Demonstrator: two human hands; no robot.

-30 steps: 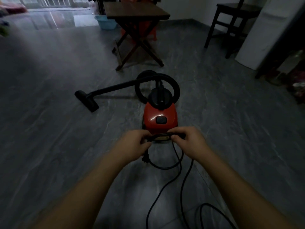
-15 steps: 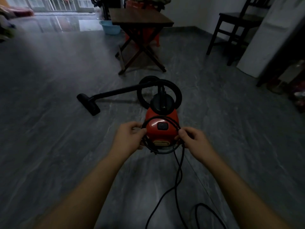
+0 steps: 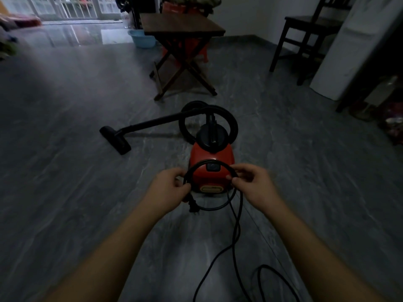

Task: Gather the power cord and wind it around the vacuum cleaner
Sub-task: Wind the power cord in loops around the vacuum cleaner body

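Observation:
A small red vacuum cleaner (image 3: pixel 210 156) sits on the grey floor straight ahead, with a black hose looped over its top and a black wand with a floor nozzle (image 3: pixel 115 139) stretched out to the left. Between my hands hangs a round loop of the black power cord (image 3: pixel 209 162), held up in front of the vacuum's rear. My left hand (image 3: pixel 169 188) pinches the loop's left side, with the plug (image 3: pixel 193 204) dangling just below it. My right hand (image 3: pixel 250 184) pinches the loop's right side. The remaining cord trails down across the floor toward me.
A folding wooden table (image 3: pixel 181 29) stands behind the vacuum, with a light blue basin (image 3: pixel 141 39) beyond it. A dark chair (image 3: pixel 305 33) and a white appliance (image 3: pixel 349 51) stand at the right. Loose cord (image 3: pixel 268 277) curls on the floor near my feet.
The cord has gone from a flat bundle between close hands to an open loop held up before the vacuum. My hands have spread apart and the plug now hangs under the left one.

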